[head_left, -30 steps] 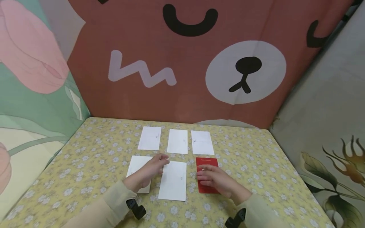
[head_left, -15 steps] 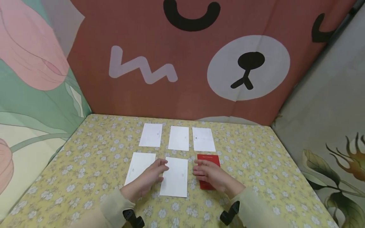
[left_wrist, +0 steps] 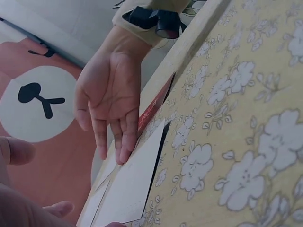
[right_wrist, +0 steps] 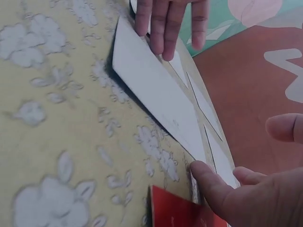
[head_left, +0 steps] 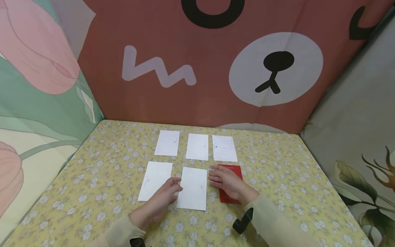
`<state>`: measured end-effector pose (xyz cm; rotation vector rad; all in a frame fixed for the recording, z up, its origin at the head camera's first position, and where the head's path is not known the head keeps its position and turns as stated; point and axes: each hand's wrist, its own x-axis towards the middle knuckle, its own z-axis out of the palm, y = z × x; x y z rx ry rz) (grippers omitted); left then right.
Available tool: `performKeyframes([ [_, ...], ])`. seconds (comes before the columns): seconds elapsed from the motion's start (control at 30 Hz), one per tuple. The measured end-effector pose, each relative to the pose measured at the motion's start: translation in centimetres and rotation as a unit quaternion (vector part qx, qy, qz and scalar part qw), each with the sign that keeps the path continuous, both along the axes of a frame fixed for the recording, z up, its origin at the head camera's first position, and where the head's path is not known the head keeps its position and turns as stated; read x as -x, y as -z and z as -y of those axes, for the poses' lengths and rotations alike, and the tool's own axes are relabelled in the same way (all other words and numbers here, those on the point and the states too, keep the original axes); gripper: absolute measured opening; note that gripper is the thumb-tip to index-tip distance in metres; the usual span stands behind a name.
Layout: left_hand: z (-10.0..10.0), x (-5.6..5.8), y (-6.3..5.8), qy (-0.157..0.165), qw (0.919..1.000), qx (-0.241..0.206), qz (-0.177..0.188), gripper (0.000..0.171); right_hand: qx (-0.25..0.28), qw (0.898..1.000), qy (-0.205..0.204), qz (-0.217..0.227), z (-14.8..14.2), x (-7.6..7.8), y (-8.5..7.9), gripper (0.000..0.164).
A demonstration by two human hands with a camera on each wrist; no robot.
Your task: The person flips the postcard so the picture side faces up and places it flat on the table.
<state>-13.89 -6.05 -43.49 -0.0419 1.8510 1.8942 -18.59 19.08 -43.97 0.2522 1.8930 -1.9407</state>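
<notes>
My left hand [head_left: 158, 202] has its fingertips at the left edge of a white card [head_left: 192, 190], the middle one of the front row. Straight, loosely spread fingers of my right hand [head_left: 228, 185] reach to just beside that card's right edge. Part of a red card or booklet [head_left: 237, 171] lies hidden under the right hand. In the left wrist view the right palm [left_wrist: 118, 85] faces the white card [left_wrist: 130, 179]. The right wrist view shows the left fingers [right_wrist: 161, 28] along the same card's [right_wrist: 156, 85] other side.
Another white card [head_left: 155, 178] lies to the left in the front row. Behind are a left white card [head_left: 167, 143], a centre one [head_left: 197, 146] and a right one [head_left: 224, 148]. A flowered cloth [head_left: 102, 192] covers the table; a bear-print curtain [head_left: 154, 103] stands behind.
My right hand has shifted left toward the middle white card. My left hand has slid nearer to me along its left edge. The cards keep their layout; the head view has tilted slightly.
</notes>
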Motion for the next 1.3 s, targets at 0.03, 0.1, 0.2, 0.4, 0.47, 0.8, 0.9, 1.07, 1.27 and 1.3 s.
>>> performKeyframes([
  [0.03,0.0,0.0,0.0,0.000,1.0000,-0.002,0.000,0.055,0.002,1.000,0.001,-0.001,0.1,0.2,0.0,0.049],
  [0.1,0.0,0.0,0.0,-0.004,1.0000,-0.004,0.002,0.055,0.006,1.000,-0.001,0.000,0.3,0.6,-0.1,0.050],
  [0.2,0.1,0.0,0.1,-0.001,0.9999,-0.009,0.004,0.056,0.008,1.000,-0.002,0.006,0.5,1.0,-0.4,0.050],
  [0.4,0.1,0.0,0.2,0.020,0.9995,-0.025,0.001,0.059,0.016,1.000,0.010,0.020,0.8,1.3,-0.6,0.049],
  [0.47,0.1,0.0,0.2,0.020,0.9995,-0.026,0.003,0.059,0.018,1.000,0.007,0.021,0.9,1.4,-0.6,0.048],
  [0.8,0.0,0.4,0.4,0.018,0.9996,-0.016,0.015,0.061,0.002,0.999,0.024,0.027,0.9,1.5,-0.3,0.041],
  [0.9,0.0,0.6,0.5,0.022,0.9996,-0.015,0.013,0.060,-0.006,1.000,0.019,0.020,0.7,1.6,0.0,0.038],
  [1.07,-0.2,0.5,0.8,0.015,0.9995,-0.022,0.014,0.058,-0.040,0.999,-0.013,-0.008,0.7,1.9,1.0,0.034],
  [1.27,-0.4,0.5,1.1,0.007,0.9995,-0.019,0.026,0.062,-0.073,0.997,0.000,-0.017,1.3,2.0,1.4,0.027],
  [1.3,-0.4,0.5,1.0,0.006,0.9994,-0.020,0.027,0.062,-0.074,0.997,0.004,-0.017,1.4,2.0,1.5,0.027],
])
